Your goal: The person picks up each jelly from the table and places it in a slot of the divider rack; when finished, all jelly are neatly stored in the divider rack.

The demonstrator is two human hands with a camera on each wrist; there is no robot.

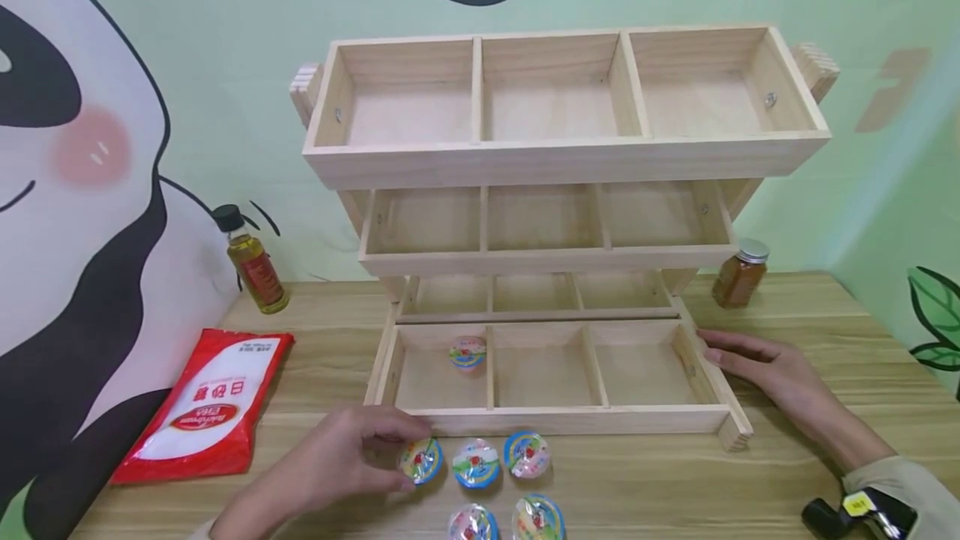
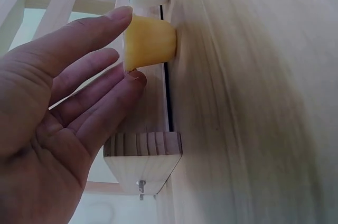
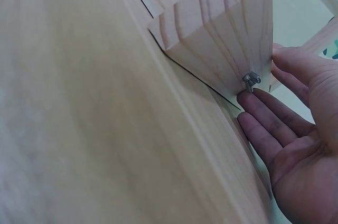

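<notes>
Two jelly cups (image 1: pixel 538 518) are spotted nearest, head view. Left wrist: beside the wooden rack (image 2: pixel 145 163), a yellow cup (image 2: pixel 152 42) is pinched by the left hand (image 2: pixel 50 134); right wrist: the rack's side is touched by the right hand (image 3: pixel 303 163), fingers extended.

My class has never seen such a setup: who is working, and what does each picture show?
No machine here: these are a person's two bare hands. The widest picture is from a camera worn on the head, looking forward and down; the others are from a camera on each wrist. On the table are a tiered wooden rack, a bottle, a jar, a red and white bag and small lidded cups; another cup sits in the rack's bottom tray. The left hand pinches a yellow cup; the right hand touches the rack's side.
</notes>
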